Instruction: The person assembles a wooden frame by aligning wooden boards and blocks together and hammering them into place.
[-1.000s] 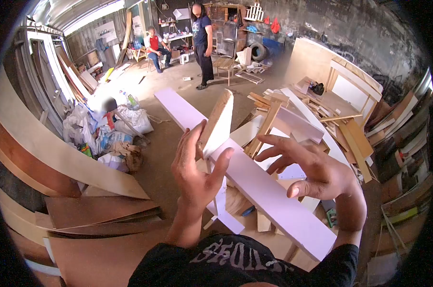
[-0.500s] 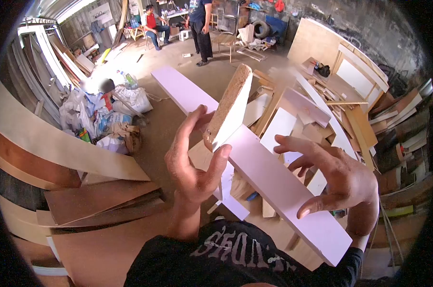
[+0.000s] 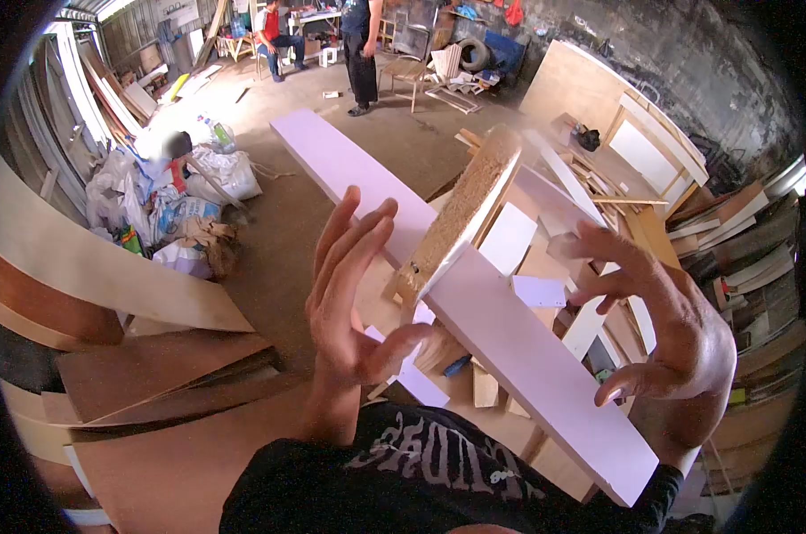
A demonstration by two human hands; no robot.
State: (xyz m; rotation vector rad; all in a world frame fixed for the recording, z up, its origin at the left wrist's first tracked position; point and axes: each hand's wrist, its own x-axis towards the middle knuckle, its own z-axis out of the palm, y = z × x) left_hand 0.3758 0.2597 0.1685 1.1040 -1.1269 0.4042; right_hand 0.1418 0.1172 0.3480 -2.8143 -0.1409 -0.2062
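Observation:
A long pale lilac board [image 3: 518, 343] runs diagonally in front of me, from the upper left to the lower right. Across its middle stands a shorter chipboard piece [image 3: 465, 209], its rough brown edge towards me and its white face to the right. My left hand [image 3: 354, 303] is just left of this piece, fingers spread, thumb tip close to its lower end and holding nothing. Over the right part of the long board hovers my right hand [image 3: 661, 311], fingers apart. Its thumb is at the board's edge; whether it touches I cannot tell.
Offcuts [image 3: 541, 289] and wood strips are heaped beneath and beyond the board. Brown panels [image 3: 162, 374] are stacked at left, near white sacks [image 3: 216, 173]. A bench-like wooden frame [image 3: 616, 116] stands back right. Two people [image 3: 360, 53] are at the back, by a chair [image 3: 405, 73].
My left hand has opened away from the chipboard piece, its fingers straightening. That piece now leans further right in view. My right hand has shifted slightly right, and the whole view has moved.

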